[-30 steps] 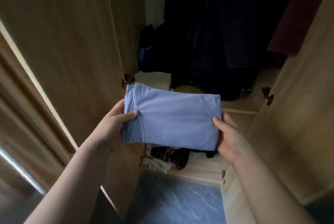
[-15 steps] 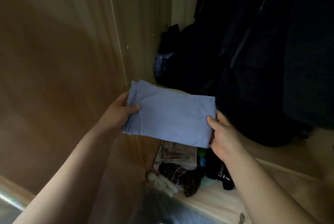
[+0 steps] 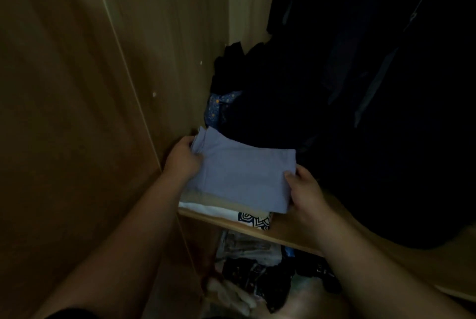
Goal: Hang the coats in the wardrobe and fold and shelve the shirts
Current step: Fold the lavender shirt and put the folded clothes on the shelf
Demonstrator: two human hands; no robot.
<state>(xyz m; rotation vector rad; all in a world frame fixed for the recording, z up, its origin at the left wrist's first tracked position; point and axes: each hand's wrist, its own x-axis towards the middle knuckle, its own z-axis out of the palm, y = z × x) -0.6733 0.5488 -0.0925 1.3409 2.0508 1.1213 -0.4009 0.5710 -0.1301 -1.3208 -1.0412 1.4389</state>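
Note:
A folded pale blue shirt (image 3: 242, 177) lies flat on top of a small pile of folded shirts (image 3: 231, 212) at the left end of the wooden wardrobe shelf (image 3: 288, 235). My left hand (image 3: 181, 161) grips the blue shirt's left edge, thumb on top. On the shirt's right front corner my right hand (image 3: 305, 190) holds it the same way. The pile below shows a beige layer and a white shirt with a dark printed pattern. Dark coats (image 3: 386, 87) hang in the wardrobe to the right, their hems resting on the shelf.
The open wardrobe door (image 3: 77, 112) fills the left side. A dark heap with a blue patterned cloth (image 3: 219, 105) sits at the shelf's back corner. Below the shelf lie mixed dark and white garments (image 3: 252, 275).
Both hands have carried the folded blue shirt forward and down into the wardrobe, and it now rests on the pile on the shelf. The view has moved closer and darker.

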